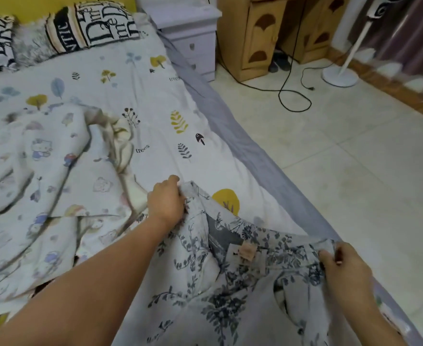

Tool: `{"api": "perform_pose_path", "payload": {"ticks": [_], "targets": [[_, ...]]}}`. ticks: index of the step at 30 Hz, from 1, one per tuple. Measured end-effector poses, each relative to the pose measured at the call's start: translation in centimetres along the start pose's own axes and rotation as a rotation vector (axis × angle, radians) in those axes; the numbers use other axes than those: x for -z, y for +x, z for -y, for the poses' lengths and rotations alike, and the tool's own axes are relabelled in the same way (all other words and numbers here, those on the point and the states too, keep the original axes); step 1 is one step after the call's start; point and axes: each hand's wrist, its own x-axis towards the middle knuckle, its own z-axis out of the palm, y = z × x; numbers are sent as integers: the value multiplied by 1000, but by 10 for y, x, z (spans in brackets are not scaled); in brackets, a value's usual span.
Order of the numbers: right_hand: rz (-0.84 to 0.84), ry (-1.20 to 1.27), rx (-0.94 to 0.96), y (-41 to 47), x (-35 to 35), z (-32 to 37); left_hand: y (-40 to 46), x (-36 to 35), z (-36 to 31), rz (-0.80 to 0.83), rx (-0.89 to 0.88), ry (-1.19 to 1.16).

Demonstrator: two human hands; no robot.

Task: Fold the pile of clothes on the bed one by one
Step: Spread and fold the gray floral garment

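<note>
A pale garment with a dark blue floral print (232,283) lies spread over the near right part of the bed, its waist opening with a pink label facing up. My left hand (166,202) grips one top corner of it. At the bed's right edge, my right hand (342,268) pinches the other top corner. The cloth sags between the two hands. A heap of pale cartoon-print fabric (43,186) lies crumpled on the left of the bed, and I cannot tell whether it is clothing or bedding.
The bed sheet (155,108) has a leaf and tree print with a grey border on the right. Lettered pillows (93,23) sit at the head. On the tiled floor stand a lilac nightstand (193,38), a wooden desk (267,33), a fan base (340,76) and a black cable (295,96).
</note>
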Motion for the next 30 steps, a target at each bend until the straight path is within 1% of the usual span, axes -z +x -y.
{"api": "perform_pose_path", "payload": {"ticks": [1, 2, 3, 4, 5, 6, 7, 8, 9, 11, 12, 14, 16, 17, 19, 21, 23, 25, 26, 28, 29, 30], "targets": [[33, -34, 11, 0, -6, -1, -2, -7, -3, -16, -25, 69], [56, -63, 20, 1, -12, -3, -6, -11, -7, -44, -108, 106], [79, -112, 32, 0, -15, -1, -11, -14, -14, -37, -242, 109], [38, -208, 60, 0, -18, -2, -18, -17, -21, 37, -405, 104], [-12, -335, 118, 0, -20, -1, -26, -19, -28, 163, -565, 128], [-66, -400, 193, -2, -22, 3, -34, -22, -34, 305, -695, 213], [-116, -420, 281, -5, -27, 9, -41, -24, -38, 428, -787, 351], [-90, -415, 357, -12, -33, 21, -44, -26, -40, 508, -848, 502], [-29, -403, 453, -19, -41, 31, -45, -26, -42, 550, -878, 624], [95, -421, 647, -31, -65, 41, -42, -25, -45, 578, -885, 758], [162, -454, 709, -37, -77, 43, -40, -24, -46, 584, -877, 800], [293, -544, 693, -42, -97, 41, -37, -22, -47, 611, -849, 861], [322, -552, 623, -36, -108, 34, -37, -21, -46, 599, -838, 826], [320, -561, 595, -33, -110, 33, -37, -21, -46, 559, -827, 728], [315, -557, 578, -31, -110, 37, -38, -21, -47, 421, -781, 427], [284, -456, 557, -27, -103, 40, -38, -24, -51, 266, -765, 141], [192, -302, 564, -22, -90, 38, -39, -31, -55, 204, -704, 23], [129, -125, 595, -17, -79, 36, -42, -43, -57, 207, -565, 9], [98, -60, 630, -16, -76, 37, -43, -51, -58, 236, -516, 30], [50, 3, 695, -16, -75, 43, -45, -63, -62, 327, -477, -5], [43, 11, 708, -15, -77, 47, -45, -64, -63, 379, -438, -105], [47, 5, 701, -14, -82, 52, -44, -63, -63, 428, -343, -275]]}}
